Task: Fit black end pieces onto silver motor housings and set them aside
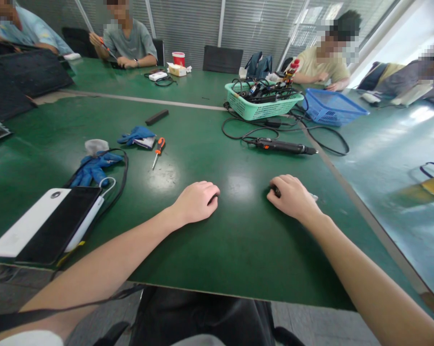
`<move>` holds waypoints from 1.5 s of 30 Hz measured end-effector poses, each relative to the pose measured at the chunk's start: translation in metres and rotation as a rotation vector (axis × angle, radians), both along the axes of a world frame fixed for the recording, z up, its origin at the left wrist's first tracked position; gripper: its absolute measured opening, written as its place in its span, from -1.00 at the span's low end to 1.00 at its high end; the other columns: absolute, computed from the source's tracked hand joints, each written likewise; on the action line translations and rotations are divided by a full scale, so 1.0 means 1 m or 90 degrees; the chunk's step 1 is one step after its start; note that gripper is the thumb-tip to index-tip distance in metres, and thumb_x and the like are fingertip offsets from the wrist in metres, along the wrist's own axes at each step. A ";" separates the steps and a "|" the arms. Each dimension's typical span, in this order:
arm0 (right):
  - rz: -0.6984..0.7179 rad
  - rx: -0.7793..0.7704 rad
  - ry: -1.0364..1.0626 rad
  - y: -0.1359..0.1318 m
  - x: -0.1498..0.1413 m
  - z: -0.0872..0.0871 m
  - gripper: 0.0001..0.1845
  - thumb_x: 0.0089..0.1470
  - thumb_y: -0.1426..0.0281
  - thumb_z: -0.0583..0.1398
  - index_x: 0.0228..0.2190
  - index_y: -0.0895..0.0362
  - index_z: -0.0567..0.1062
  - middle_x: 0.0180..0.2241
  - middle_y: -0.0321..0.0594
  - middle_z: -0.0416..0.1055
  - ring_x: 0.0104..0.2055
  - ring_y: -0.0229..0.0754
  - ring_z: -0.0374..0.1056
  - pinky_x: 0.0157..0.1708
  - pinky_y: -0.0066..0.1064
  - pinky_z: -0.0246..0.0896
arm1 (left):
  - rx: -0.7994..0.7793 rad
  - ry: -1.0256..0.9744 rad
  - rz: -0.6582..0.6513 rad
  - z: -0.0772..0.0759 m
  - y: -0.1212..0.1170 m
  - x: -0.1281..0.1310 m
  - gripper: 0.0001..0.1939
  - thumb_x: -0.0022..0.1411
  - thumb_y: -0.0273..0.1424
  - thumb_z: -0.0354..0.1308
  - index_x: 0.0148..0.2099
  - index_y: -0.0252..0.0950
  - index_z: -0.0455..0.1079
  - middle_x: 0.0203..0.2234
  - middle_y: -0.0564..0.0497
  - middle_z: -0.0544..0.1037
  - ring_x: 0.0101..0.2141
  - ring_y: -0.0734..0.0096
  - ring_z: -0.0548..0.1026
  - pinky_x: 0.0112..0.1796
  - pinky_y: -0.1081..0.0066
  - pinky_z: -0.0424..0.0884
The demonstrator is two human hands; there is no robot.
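My left hand (197, 202) rests curled on the green table top (238, 254), and nothing shows in its fingers. My right hand (292, 197) lies a little to the right, closed around a small dark object (276, 192) with a pale piece (313, 196) showing past the hand. Ahead of both hands lie an orange-and-black screwdriver (159, 152) and a black electric screwdriver (279, 146) on its cable. Blue gloves (96, 168) and a black-and-white tablet-like device (47, 226) with a white cable sit to my left.
A mint plastic basket (262, 101) holds tangled cables and tools, beside a blue basket (332, 108). Several co-workers sit around the far side. A person (126, 41) there holds a tool. A red-and-white cup (179, 58) stands further back.
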State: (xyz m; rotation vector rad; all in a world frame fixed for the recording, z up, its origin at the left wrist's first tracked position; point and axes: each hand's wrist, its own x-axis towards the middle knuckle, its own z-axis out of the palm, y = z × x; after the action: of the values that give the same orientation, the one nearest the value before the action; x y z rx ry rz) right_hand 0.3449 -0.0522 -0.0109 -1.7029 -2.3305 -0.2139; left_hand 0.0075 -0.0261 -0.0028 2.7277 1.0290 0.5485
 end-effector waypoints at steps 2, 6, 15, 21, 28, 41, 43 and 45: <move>-0.032 0.004 -0.029 -0.005 0.011 -0.001 -0.92 0.08 0.41 0.13 -0.34 0.09 0.43 -0.35 -0.11 0.42 -0.21 0.01 0.33 -0.13 -0.19 0.16 | -0.002 -0.002 0.002 0.000 0.000 0.000 -0.85 0.28 -0.48 0.06 -0.17 -0.28 0.46 -0.31 -0.03 0.56 -0.28 0.30 0.50 -0.20 0.27 0.44; -0.105 0.000 -0.029 -0.015 0.032 -0.002 -0.88 0.05 0.38 0.13 -0.33 0.08 0.45 -0.32 -0.09 0.45 -0.18 0.04 0.34 -0.09 -0.15 0.15 | -0.003 0.002 0.005 0.001 0.000 0.000 -0.85 0.28 -0.48 0.07 -0.17 -0.27 0.46 -0.32 -0.02 0.55 -0.28 0.30 0.50 -0.20 0.29 0.44; -0.291 -0.042 0.065 -0.023 0.081 -0.001 -0.83 0.08 0.25 0.13 -0.34 0.05 0.48 -0.26 -0.10 0.49 -0.24 0.00 0.36 -0.23 -0.22 0.14 | -0.012 -0.001 0.000 0.002 0.000 0.000 -0.86 0.28 -0.50 0.07 -0.18 -0.28 0.45 -0.32 -0.02 0.55 -0.27 0.30 0.50 -0.19 0.29 0.43; -0.337 -0.074 0.080 -0.023 0.084 0.006 -0.83 0.10 0.28 0.14 -0.32 0.06 0.50 -0.27 -0.07 0.51 -0.22 -0.02 0.35 -0.19 -0.23 0.12 | -0.011 -0.002 -0.001 0.001 0.001 0.001 -0.87 0.28 -0.50 0.07 -0.18 -0.28 0.44 -0.32 -0.02 0.55 -0.28 0.31 0.50 -0.20 0.30 0.42; -0.348 -0.126 0.070 -0.025 0.084 0.013 -0.77 0.07 0.24 0.15 -0.27 0.05 0.51 -0.20 -0.06 0.52 -0.19 -0.01 0.35 -0.19 -0.23 0.11 | -0.007 0.006 -0.004 0.000 0.001 0.000 -0.86 0.30 -0.48 0.06 -0.17 -0.28 0.45 -0.30 -0.02 0.55 -0.27 0.31 0.50 -0.19 0.29 0.43; -0.316 -0.075 0.074 -0.027 0.097 0.006 -0.75 0.15 0.18 0.14 -0.28 0.06 0.53 -0.24 -0.09 0.55 -0.17 -0.02 0.41 -0.12 -0.24 0.14 | 0.000 0.012 -0.009 0.000 0.001 0.001 -0.85 0.31 -0.48 0.05 -0.18 -0.28 0.46 -0.31 -0.03 0.56 -0.27 0.30 0.49 -0.20 0.29 0.43; -0.334 -0.030 0.076 -0.027 0.099 0.004 -0.70 0.16 0.15 0.14 -0.25 0.06 0.55 -0.23 -0.09 0.56 -0.15 -0.02 0.42 -0.11 -0.25 0.15 | 0.001 0.009 -0.011 0.000 0.001 0.001 -0.84 0.31 -0.48 0.05 -0.18 -0.28 0.46 -0.30 -0.03 0.56 -0.26 0.30 0.50 -0.18 0.28 0.43; -0.376 0.011 0.058 -0.027 0.104 0.001 -0.61 0.18 0.09 0.11 -0.21 0.09 0.57 -0.20 -0.02 0.56 -0.11 0.03 0.42 -0.10 -0.21 0.16 | 0.001 0.006 -0.013 -0.001 0.001 0.001 -0.84 0.31 -0.48 0.05 -0.18 -0.28 0.46 -0.30 -0.03 0.56 -0.25 0.30 0.50 -0.18 0.28 0.43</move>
State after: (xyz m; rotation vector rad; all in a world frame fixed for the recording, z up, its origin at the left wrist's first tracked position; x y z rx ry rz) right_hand 0.4484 -0.0793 -0.0097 -2.2942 -1.6995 -0.2500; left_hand 0.0082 -0.0252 -0.0033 2.7411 1.0031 0.5325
